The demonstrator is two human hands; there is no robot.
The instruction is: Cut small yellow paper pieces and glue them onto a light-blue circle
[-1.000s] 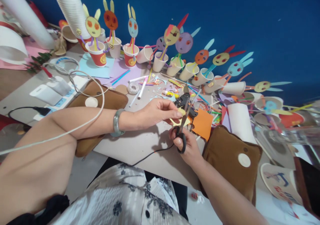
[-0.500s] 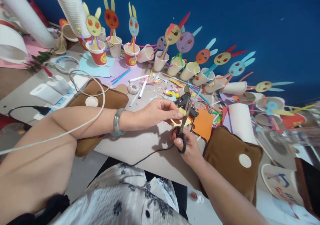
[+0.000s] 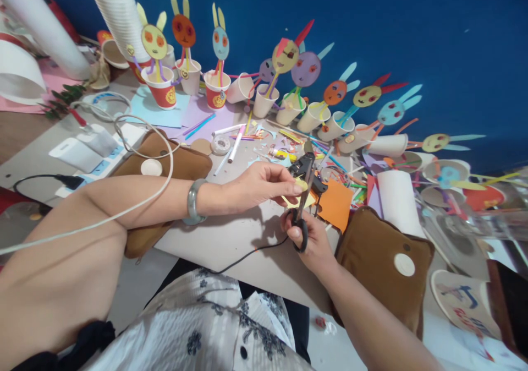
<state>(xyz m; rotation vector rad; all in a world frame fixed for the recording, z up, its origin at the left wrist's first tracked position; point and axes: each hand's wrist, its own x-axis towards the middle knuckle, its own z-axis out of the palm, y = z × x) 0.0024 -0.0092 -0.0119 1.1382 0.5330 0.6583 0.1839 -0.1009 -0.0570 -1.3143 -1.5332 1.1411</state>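
Observation:
Between thumb and fingers, my left hand [image 3: 264, 186] pinches a small piece of yellow paper [image 3: 301, 184] over the table's middle. Just below it, my right hand [image 3: 311, 236] grips black-handled scissors [image 3: 306, 197], thumb and fingers in the loops and the blades pointing away from me. The blades stand right at the edge of the yellow piece; whether they are cutting into it I cannot tell. Behind the scissors lies a black glue gun [image 3: 303, 164], partly covered by them. An orange sheet of paper [image 3: 335, 203] rests to the right of it.
Paper cups [image 3: 265, 101] with paper rabbit figures line the blue wall. Markers [image 3: 236, 144] and paper scraps litter the table behind my hands. A brown pouch [image 3: 383, 266] lies at right. At left, a white cable [image 3: 144, 200] crosses above my left forearm near a power strip [image 3: 119, 148].
Almost nothing differs. Both hands, the yellow paper and the scissors keep practically the same position.

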